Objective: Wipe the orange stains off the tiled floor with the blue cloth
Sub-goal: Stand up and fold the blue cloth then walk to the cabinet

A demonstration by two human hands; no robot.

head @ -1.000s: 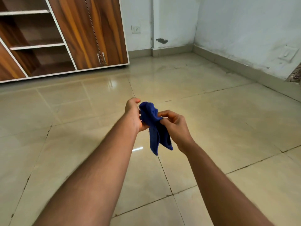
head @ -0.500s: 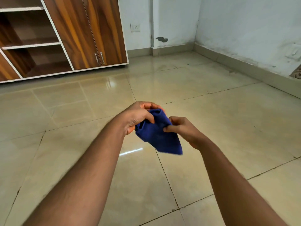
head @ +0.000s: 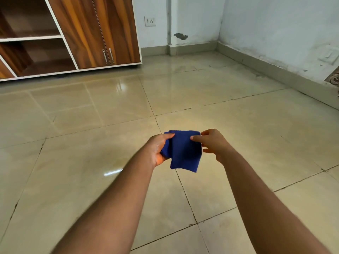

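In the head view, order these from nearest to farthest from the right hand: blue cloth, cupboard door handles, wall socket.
1. Blue cloth: touching the right hand, just to its left.
2. Cupboard door handles: far ahead, to the left.
3. Wall socket: farther back, on the far wall.

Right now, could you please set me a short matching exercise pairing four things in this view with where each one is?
Things:
1. blue cloth
2. wooden cupboard
3. wall socket
4. left hand

Places:
A. on the far wall
B. gripping the cloth's left edge
C. held above the floor
D. far left, against the wall

Pairs: 1-C, 2-D, 3-A, 4-B
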